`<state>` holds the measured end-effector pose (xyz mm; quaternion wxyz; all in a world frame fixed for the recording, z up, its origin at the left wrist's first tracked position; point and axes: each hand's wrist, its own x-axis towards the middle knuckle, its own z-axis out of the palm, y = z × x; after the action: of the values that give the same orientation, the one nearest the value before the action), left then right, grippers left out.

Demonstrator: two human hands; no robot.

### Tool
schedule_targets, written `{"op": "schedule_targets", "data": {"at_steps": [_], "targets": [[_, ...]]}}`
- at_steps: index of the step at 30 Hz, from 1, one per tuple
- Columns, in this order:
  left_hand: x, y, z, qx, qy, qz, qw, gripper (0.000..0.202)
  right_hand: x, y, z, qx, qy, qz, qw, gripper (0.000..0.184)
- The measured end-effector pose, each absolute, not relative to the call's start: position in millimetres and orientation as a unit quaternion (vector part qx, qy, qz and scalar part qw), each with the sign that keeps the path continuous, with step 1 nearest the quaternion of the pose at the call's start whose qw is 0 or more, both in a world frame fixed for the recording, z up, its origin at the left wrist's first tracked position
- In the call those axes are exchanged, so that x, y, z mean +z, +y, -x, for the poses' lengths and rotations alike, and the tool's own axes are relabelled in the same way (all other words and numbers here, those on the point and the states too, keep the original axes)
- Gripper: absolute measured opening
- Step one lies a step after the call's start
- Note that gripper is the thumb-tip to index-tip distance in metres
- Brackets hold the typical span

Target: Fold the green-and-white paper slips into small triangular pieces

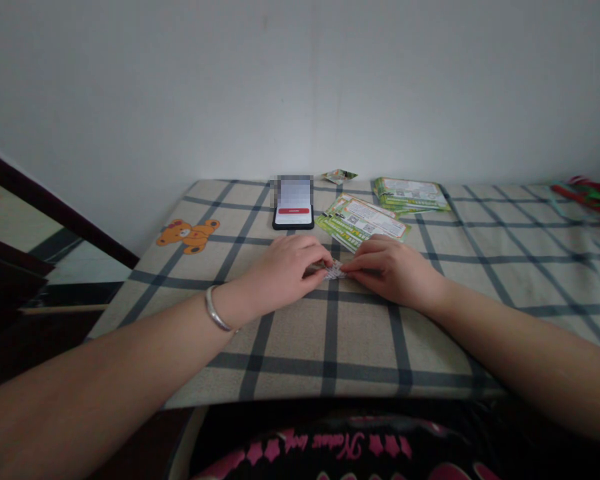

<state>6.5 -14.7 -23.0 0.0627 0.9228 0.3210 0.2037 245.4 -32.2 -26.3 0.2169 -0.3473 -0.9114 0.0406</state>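
A small piece of folded printed paper [335, 270] lies low over the checked cloth, between my two hands. My left hand [300, 267], with a silver bangle on its wrist, pinches the paper's left side between thumb and fingers. On the other side, the thumb and fingertips of my right hand [387, 267] are closed on its right edge. Part of the paper is hidden behind the fingers. Just beyond my hands lie a few loose green and white printed leaflets [363, 223], spread slightly over one another.
A phone [293, 217] with a lit screen rests near the wall. Beside it sits a folded paper shape [339, 176]. A stack of leaflets [413, 195] is further right, and red and green strips [593, 197] lie at the far right. A bear picture [187, 235] marks the tablecloth [290, 340].
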Motion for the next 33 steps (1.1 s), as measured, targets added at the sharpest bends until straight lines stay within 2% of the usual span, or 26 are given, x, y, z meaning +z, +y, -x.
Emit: {"op": "schedule_targets", "data": {"at_steps": [9, 15, 24, 33], "targets": [[-20.9, -20.4, -7.7, 0.172, 0.245, -0.953, -0.043, 0.020, -29.3, -24.9, -245.8, 0.090, -0.895, 0.362, 0.245, 0.013], [-19.7, -20.3, -3.9, 0.166, 0.221, -0.958, -0.074, 0.024, -24.9, -30.0, -243.6, 0.013, -0.908, 0.325, 0.265, 0.013], [-19.6, -19.4, -0.4, 0.138, 0.217, -0.964, -0.064, 0.027, -20.7, -42.6, -238.3, -0.110, -0.934, 0.279, 0.193, 0.023], [-19.1, -21.0, 2.7, 0.109, 0.196, -0.969, -0.106, 0.030, -22.3, -36.4, -240.2, -0.053, -0.942, 0.276, 0.183, 0.025]]}}
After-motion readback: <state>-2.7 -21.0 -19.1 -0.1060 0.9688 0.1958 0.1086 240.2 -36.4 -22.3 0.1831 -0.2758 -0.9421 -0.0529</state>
